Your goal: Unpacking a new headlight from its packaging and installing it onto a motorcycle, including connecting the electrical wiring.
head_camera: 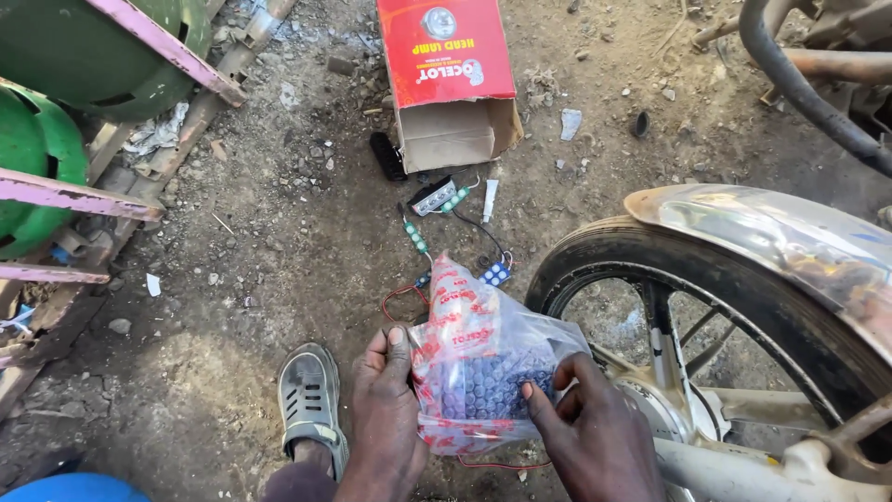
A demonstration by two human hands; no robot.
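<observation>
My left hand [383, 409] grips the left edge of a clear plastic bag [478, 358] with red print, thumb on top. My right hand [585, 423] holds the bag's right side, fingers curled against it. Inside the bag lies a dark blue panel of many small round lights. Red and black wires run from under the bag toward small light modules [437, 197] lying on the dirt just beyond it. A small blue module [496, 273] sits by the bag's top right.
A red cardboard box [448, 74] lies open on the dirt ahead. A motorcycle wheel [706, 316] with a chrome fender [771, 237] stands at right. Green cylinders [37, 158] in a pink frame are at left. My sandalled foot [309, 400] rests beside my left hand.
</observation>
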